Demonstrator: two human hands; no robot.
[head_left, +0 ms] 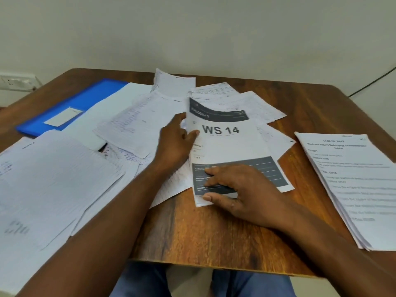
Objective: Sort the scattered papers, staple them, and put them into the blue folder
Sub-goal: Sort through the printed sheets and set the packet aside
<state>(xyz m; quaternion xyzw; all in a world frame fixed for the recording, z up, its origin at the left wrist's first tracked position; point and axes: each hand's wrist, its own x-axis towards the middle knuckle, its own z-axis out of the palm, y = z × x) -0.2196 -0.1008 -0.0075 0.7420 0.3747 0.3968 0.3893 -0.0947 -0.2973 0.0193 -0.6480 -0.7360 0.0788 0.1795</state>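
Note:
A printed sheet marked "WS 14" (231, 144), with dark grey bands, lies on top of other papers at the table's middle. My left hand (177, 140) holds its left edge, thumb on top and fingers tucked under it. My right hand (242, 189) presses flat on its lower dark band. The blue folder (85, 99) lies closed at the far left, partly covered by white sheets. Handwritten lined pages (53, 179) are scattered over the left half. No stapler is plainly visible.
A neat stack of printed sheets headed "TASK ID" (351, 185) sits at the right edge. More loose pages (235, 97) fan out behind the middle. The wooden table (203, 236) shows bare in front of me. A wall socket (17, 82) is at far left.

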